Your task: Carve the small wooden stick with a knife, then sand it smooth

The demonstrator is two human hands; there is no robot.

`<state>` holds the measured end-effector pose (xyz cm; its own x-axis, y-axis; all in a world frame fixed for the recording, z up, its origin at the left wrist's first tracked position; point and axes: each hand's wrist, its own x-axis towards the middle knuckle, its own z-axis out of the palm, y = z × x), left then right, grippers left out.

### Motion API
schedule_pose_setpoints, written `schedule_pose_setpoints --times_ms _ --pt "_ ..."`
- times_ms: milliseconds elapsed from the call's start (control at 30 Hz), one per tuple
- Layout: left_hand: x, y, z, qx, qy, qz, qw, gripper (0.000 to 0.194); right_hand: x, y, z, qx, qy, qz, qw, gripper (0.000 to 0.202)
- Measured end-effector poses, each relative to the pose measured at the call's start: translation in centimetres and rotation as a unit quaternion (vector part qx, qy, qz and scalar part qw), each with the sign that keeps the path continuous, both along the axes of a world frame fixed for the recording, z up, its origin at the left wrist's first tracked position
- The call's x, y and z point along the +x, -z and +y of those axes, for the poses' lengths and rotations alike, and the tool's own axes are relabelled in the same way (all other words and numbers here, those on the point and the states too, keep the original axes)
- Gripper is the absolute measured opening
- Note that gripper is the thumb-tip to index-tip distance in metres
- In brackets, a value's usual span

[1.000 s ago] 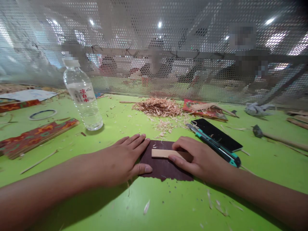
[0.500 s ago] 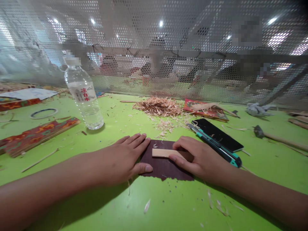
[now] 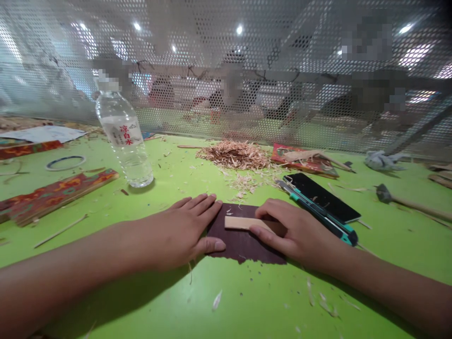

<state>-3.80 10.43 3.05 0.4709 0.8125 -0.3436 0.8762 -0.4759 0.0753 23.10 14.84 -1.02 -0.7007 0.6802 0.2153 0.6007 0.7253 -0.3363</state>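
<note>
A dark brown sheet of sandpaper (image 3: 231,247) with a torn near edge lies flat on the green table (image 3: 169,301). My left hand (image 3: 187,235) rests flat across its left side, fingers stretched out and thumb on the sheet. On top of the sandpaper lies a short flat wooden strip (image 3: 238,222), pale and smooth. Its right end is gripped between the thumb and curled fingers of my right hand (image 3: 287,230), which hides that part of it. Just right of this hand are a black and teal utility knife (image 3: 318,212) and a black phone (image 3: 321,195).
A water bottle (image 3: 127,141) stands at the left, behind a patterned wooden board (image 3: 63,195). Wood shavings (image 3: 235,155) are heaped at the back, before a perforated metal screen (image 3: 197,108). At the right lie a hammer-like tool (image 3: 406,202) and a crumpled grey wad (image 3: 383,161).
The view has shifted slightly. Both hands, the wooden strip and the sandpaper keep almost the same places relative to each other.
</note>
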Motion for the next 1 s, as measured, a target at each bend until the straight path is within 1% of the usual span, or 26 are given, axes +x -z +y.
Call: schedule_pose_setpoints --times_ms 100,300,633,1000 --pt "0.10 -0.12 -0.02 -0.001 -0.003 -0.006 1.000 0.082 -0.04 -0.04 0.03 0.002 0.000 0.000 1.000 0.025" --pt "0.37 -0.34 0.04 -0.006 -0.001 0.010 1.000 0.082 -0.14 -0.07 -0.03 0.008 -0.001 0.002 1.000 0.025" --pt "0.26 -0.20 0.13 -0.005 -0.006 -0.005 1.000 0.083 -0.05 -0.01 0.07 0.011 -0.003 0.005 1.000 0.025" --pt "0.42 -0.49 -0.04 -0.003 0.000 0.006 1.000 0.081 -0.18 -0.06 0.11 0.011 -0.002 0.003 1.000 0.025"
